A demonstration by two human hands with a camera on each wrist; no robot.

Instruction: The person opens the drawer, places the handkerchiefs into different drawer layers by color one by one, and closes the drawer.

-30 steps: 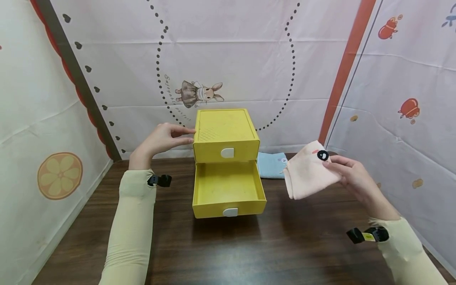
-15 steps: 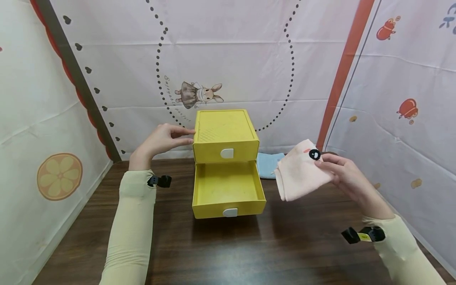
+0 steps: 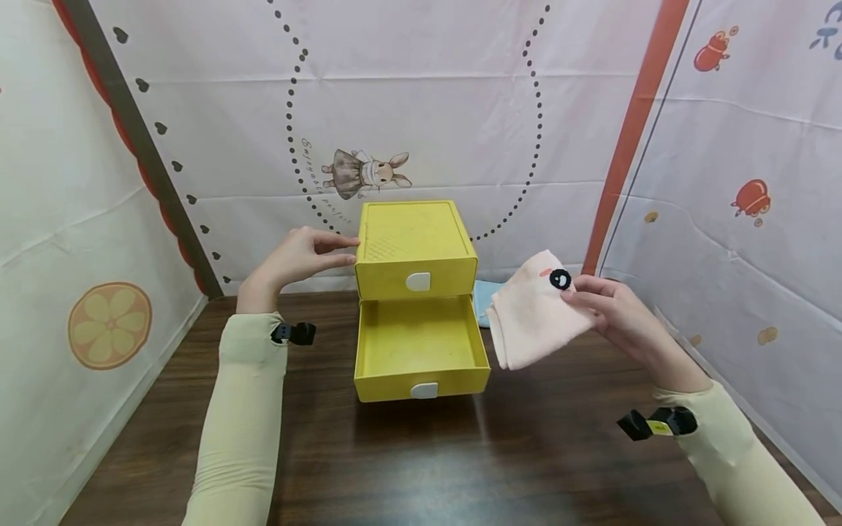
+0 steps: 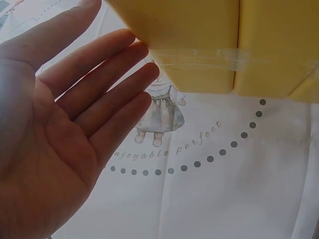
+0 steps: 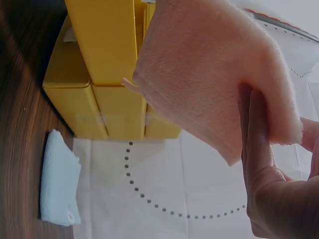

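Note:
A yellow two-drawer box (image 3: 416, 248) stands mid-table; its lower drawer (image 3: 421, 349) is pulled out and bare inside, the upper one closed. My left hand (image 3: 299, 257) lies flat with straight fingers against the box's left side, and the left wrist view shows those fingers (image 4: 107, 94) touching the yellow box (image 4: 209, 45). My right hand (image 3: 615, 310) pinches a folded pink cloth (image 3: 533, 310) with a black dot, held in the air just right of the open drawer. In the right wrist view the pink cloth (image 5: 209, 74) hangs in front of the box (image 5: 107, 64).
A folded light blue cloth (image 3: 484, 299) lies on the dark wooden table (image 3: 421, 460) behind the pink one, right of the box; it is also in the right wrist view as the blue cloth (image 5: 59, 179). Printed fabric walls close in the back and both sides.
My right hand has carried the pink cloth leftward, closer to the open drawer. The left hand and the box have stayed put.

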